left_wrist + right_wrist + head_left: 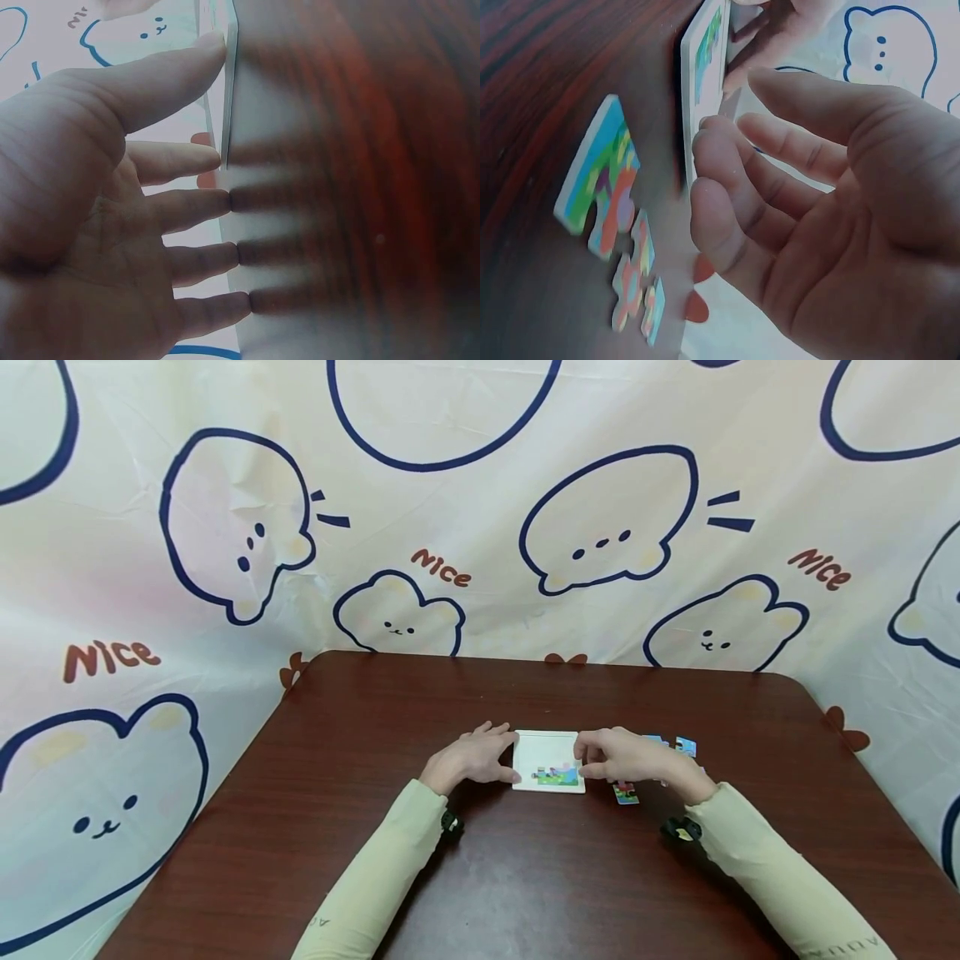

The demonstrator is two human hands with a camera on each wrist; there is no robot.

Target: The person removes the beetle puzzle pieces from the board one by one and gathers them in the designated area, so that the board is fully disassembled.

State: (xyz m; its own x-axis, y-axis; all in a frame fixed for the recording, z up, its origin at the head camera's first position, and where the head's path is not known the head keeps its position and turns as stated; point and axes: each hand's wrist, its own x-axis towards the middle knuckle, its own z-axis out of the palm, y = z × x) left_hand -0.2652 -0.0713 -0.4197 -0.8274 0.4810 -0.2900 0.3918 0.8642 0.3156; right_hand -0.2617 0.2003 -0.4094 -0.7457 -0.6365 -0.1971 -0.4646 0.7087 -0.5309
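Note:
A white puzzle tray [542, 747] lies on the table, with several joined colourful pieces [557, 776] in its lower right part. My left hand [471, 757] is at the tray's left side. Its thumb and index finger touch the rim, while its other fingertips rest on the table in the left wrist view. My right hand [628, 755] hovers by the tray's right edge, its fingers loosely bent and the thumb apart. Nothing shows between them in the right wrist view. Whether those fingertips touch the rim I cannot tell.
Loose puzzle pieces lie right of the tray, partly hidden by the right hand: one near the front [626, 793], another farther back [686, 746]. The brown table [420, 710] meets a patterned cloth [487, 510] at its far edge.

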